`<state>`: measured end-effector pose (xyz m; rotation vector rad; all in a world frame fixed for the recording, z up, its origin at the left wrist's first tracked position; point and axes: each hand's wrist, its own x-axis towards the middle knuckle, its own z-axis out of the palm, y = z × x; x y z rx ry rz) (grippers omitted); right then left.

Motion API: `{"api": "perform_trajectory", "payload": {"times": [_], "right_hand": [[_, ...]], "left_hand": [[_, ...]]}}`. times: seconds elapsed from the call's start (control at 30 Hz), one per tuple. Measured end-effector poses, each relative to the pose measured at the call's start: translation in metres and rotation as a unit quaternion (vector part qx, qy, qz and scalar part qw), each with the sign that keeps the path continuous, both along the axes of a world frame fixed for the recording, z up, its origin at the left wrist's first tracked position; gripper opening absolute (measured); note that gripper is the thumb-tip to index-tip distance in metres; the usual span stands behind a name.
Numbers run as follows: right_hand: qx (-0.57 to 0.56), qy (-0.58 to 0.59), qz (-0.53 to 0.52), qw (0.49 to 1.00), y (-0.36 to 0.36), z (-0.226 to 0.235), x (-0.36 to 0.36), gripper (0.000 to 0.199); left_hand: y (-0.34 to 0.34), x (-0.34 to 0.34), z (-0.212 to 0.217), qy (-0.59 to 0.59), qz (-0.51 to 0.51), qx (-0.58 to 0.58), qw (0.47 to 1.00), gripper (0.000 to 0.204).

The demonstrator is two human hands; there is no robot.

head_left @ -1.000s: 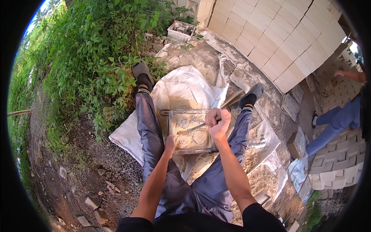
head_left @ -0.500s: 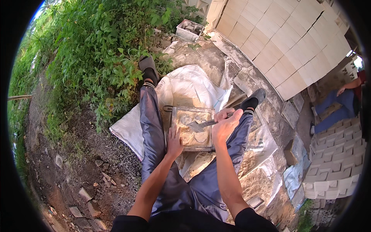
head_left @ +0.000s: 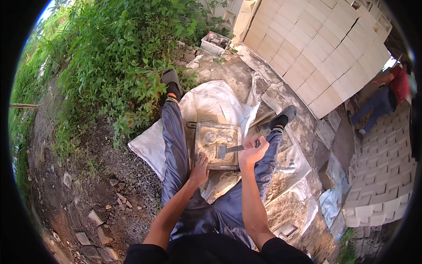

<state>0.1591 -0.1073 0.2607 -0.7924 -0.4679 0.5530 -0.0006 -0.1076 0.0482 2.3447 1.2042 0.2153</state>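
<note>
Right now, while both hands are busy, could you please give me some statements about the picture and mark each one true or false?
1. The right hand grips a tool. True.
2. The left hand hangs clear of the frame. False: it touches the near left corner.
3. The tool's flat end points right. False: it points left, over the frame.
4. The person at far right wears red. True.
5. Green plants grow at upper left. True.

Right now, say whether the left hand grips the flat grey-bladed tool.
No: the right hand grips that tool, while the left hand lies on the left edge of the shallow rectangular frame.
</note>
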Motion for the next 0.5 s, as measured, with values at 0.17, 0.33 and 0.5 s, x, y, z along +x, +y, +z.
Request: {"api": "perform_trajectory", "payload": {"times": [0.17,0.33,0.5], "right_hand": [[0.034,-0.054,0.008,0.998,-0.011,0.047,-0.007,0.030],[-0.042,-0.134,0.002,0.990,0.007,-0.052,-0.001,0.030],[-0.015,-0.094,0.017,0.995,0.008,0.008,0.003,0.031]], "left_hand": [[0.000,-0.001,0.003,-0.052,0.020,-0.013,0.998,0.068],[0.007,0.015,0.006,-0.132,0.003,-0.015,0.991,0.072],[0.039,0.007,0.013,0.103,-0.058,0.005,0.993,0.099]]}}
